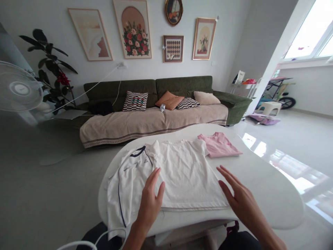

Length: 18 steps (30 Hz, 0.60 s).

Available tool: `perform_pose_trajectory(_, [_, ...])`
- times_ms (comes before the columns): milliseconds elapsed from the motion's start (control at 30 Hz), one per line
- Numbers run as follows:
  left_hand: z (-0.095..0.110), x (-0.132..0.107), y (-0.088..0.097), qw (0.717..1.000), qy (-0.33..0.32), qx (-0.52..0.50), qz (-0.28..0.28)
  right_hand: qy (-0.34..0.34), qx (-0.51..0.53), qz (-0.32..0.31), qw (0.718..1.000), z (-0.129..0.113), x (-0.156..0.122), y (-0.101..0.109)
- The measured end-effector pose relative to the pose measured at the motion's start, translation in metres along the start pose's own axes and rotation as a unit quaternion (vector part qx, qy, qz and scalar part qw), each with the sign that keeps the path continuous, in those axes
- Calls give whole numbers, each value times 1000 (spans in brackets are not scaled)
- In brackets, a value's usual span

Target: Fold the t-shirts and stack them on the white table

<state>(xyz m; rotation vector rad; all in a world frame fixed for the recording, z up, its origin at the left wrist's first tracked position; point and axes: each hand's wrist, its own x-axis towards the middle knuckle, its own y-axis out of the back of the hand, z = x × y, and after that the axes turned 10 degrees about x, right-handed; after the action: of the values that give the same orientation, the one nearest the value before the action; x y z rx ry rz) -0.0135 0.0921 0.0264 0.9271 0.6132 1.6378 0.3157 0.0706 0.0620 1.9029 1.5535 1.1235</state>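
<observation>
White and spread flat on the tabletop point(277, 198), presumably for easy reach, the plain T-shirt point(187, 173) has the left hand point(150, 199) by its left edge, the right hand point(240, 196) by its right, each grip released and empty.

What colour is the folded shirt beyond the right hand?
The folded shirt is pink, seen in the head view.
</observation>
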Motion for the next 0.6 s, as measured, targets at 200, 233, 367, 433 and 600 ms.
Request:
perform_pose_trajectory(200, [-41,6,-32,962,139,201,-125,-177,-133,-89,971,111,0,-71])
perform_pose_trajectory(233, [-45,8,-33,959,148,200,-136,-183,-116,-96,971,120,1,-76])
perform_pose_trajectory(367, [-45,9,-27,967,149,154,-137,-191,-40,-93,976,128,14,-74])
perform_pose_trajectory(433, [-46,2,-22,972,136,150,-123,-187,-15,-71,980,135,17,-65])
perform_pose_trajectory(600, [-53,-12,-25,963,134,151,-177,-160,32,-144,976,168,22,-53])
